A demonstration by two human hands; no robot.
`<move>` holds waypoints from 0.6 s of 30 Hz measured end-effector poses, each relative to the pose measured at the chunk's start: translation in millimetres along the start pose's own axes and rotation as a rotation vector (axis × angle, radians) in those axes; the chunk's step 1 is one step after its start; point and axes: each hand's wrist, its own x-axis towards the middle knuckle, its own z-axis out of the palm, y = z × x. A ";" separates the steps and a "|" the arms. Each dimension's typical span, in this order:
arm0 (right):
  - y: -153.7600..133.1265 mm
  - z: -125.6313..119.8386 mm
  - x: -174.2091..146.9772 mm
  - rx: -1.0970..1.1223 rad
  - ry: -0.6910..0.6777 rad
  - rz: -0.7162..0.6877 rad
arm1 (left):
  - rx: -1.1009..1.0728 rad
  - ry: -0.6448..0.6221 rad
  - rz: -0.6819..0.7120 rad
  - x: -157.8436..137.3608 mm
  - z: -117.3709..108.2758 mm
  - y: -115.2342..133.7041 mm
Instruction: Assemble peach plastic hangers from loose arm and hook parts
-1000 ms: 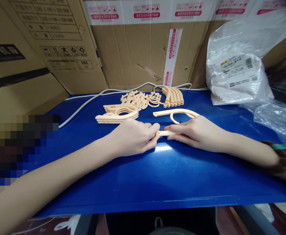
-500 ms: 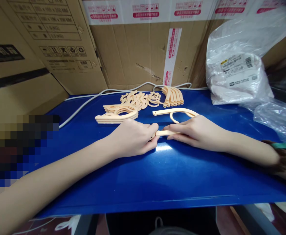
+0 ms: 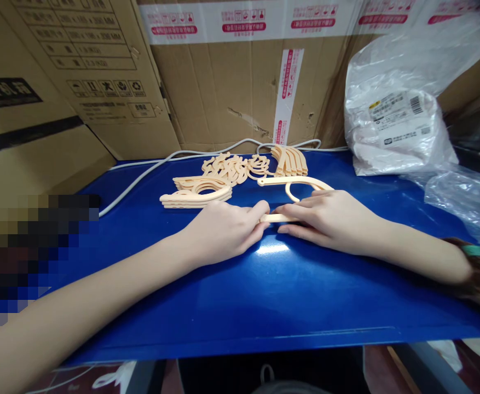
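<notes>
Over the blue table, both my hands are closed on a beige plastic folding hanger [image 3: 293, 180]. My left hand [image 3: 235, 227] pinches the near end of its lower arm [image 3: 279, 218] between thumb and fingers. Round the other part of that arm, my right hand [image 3: 330, 219] is closed and hides the middle of the hanger. The upper arm and a curved loop stick out beyond my right hand. Just past my left hand lies a stack of folded hangers [image 3: 194, 200]. Behind are a heap of small beige hooks [image 3: 228, 167] and a row of curved hanger arms [image 3: 292, 162].
A white cable [image 3: 145, 175] runs along the back of the blue table [image 3: 240, 312]. Cardboard boxes [image 3: 219, 82] wall off the back and left. At the right stands a white plastic bag [image 3: 391, 120], with clear plastic wrap [image 3: 465, 202] beside it.
The hanger's upper arm has tipped and shifted slightly away from me. Both hands have moved a little, still holding the hanger.
</notes>
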 end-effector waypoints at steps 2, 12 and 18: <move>-0.2 -1.1 0.7 -0.010 0.030 0.002 | 0.001 -0.003 -0.011 0.0 -0.7 0.3; 6.6 -4.4 0.5 0.017 0.104 -0.019 | 0.014 -0.011 -0.074 1.6 -3.0 -0.4; 12.4 -11.1 -1.2 0.024 0.188 -0.042 | 0.024 -0.035 -0.081 1.2 -2.0 -0.6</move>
